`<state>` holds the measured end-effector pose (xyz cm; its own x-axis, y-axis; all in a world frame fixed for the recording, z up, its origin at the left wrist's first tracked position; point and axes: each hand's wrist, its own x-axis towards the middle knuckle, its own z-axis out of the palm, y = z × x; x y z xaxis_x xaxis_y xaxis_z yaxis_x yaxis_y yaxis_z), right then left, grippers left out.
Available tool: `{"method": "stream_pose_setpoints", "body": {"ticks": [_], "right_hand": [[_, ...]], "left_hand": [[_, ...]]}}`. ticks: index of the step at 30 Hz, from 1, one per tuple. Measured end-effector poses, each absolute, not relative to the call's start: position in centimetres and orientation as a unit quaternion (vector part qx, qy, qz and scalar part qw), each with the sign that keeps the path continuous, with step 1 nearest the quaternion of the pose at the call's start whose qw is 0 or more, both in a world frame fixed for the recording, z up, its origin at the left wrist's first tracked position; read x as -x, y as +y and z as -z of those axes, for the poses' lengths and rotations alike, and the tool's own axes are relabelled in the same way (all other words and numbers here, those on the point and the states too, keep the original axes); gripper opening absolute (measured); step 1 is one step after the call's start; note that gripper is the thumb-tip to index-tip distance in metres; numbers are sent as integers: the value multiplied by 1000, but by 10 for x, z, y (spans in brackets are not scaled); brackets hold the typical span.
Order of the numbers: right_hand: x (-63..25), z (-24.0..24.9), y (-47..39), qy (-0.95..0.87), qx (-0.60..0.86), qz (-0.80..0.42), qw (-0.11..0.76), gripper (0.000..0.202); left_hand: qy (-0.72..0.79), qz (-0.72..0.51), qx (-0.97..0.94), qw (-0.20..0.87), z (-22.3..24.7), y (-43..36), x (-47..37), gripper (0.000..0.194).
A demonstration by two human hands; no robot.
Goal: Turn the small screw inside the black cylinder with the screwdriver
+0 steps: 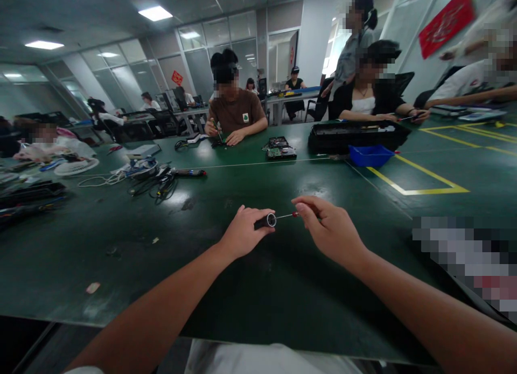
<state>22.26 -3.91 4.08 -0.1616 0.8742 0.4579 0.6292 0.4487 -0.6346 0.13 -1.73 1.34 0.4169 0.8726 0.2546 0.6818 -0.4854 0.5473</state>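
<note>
My left hand (244, 231) is closed round a small black cylinder (263, 222) with a silvery ring at its end, which faces right and toward me. What exactly the cylinder is, I cannot make out. Between the finger and thumb of my right hand (328, 226) is a thin screwdriver (287, 216) with a red handle end, the rest of its handle hidden by the fingers. Its metal shaft points left, and the tip is at the ringed end of the cylinder. Both hands are just above the green tabletop (266, 293).
Tangled cables (159, 182) lie at the left. Across the table are an opened electronic device (281, 150), a long black casing (355, 137) and a blue tray (370, 156). A person (238, 112) works opposite; a pixelated object (468, 261) lies at the right.
</note>
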Motion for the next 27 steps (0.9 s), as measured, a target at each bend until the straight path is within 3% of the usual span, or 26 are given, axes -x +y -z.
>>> {"method": "stream_pose_setpoints", "body": {"ticks": [10,16,21,27], "right_hand": [[-224,-38,-39,-750,503,-174,392,34],[-222,-41,-40,-760,469,-182,410,24],[-222,-42,-42,-766,482,-168,391,31],[-223,-35,-40,-733,476,-197,444,23]], "left_hand": [[468,-271,-820,186,-11,-18,-1,35],[481,-275,-810,190,-12,-18,-1,37],[477,-271,-815,189,-12,-18,-2,36],[477,-280,-813,181,-8,-16,-1,40]]}}
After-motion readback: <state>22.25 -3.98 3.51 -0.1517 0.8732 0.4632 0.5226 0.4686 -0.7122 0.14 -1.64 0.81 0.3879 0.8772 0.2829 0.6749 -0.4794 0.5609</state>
